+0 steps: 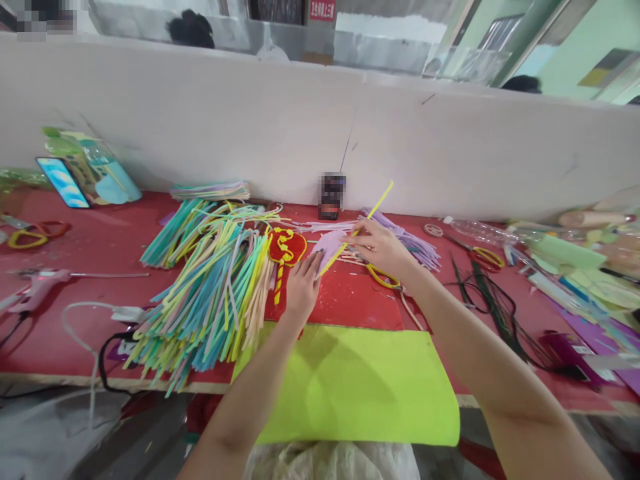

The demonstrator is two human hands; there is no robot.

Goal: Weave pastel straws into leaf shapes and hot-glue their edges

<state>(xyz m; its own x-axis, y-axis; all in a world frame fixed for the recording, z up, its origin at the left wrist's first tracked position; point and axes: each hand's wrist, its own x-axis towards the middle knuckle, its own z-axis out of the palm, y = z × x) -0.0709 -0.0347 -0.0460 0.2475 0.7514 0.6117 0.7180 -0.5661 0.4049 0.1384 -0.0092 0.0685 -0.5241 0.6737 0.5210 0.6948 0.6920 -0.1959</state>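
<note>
My right hand (381,248) pinches a thin yellow pipe cleaner (373,210) that slants up to the right. My left hand (303,287) grips the edge of a pale purple felt piece (327,244), with the yellow stem lying across it. Both hands hover over a red mat (350,300) in the middle of the table. A red and yellow ornament (285,250) lies just left of my left hand. Yellow-handled scissors (383,277) rest under my right wrist.
A big heap of pastel pipe cleaners (210,287) fills the left-centre. A lime-green sheet (360,387) hangs over the front edge. Purple pipe cleaners (410,240), a glue gun (35,287), a phone (63,181), more scissors (485,257) and black wires (495,307) lie around. A white partition (320,127) stands behind.
</note>
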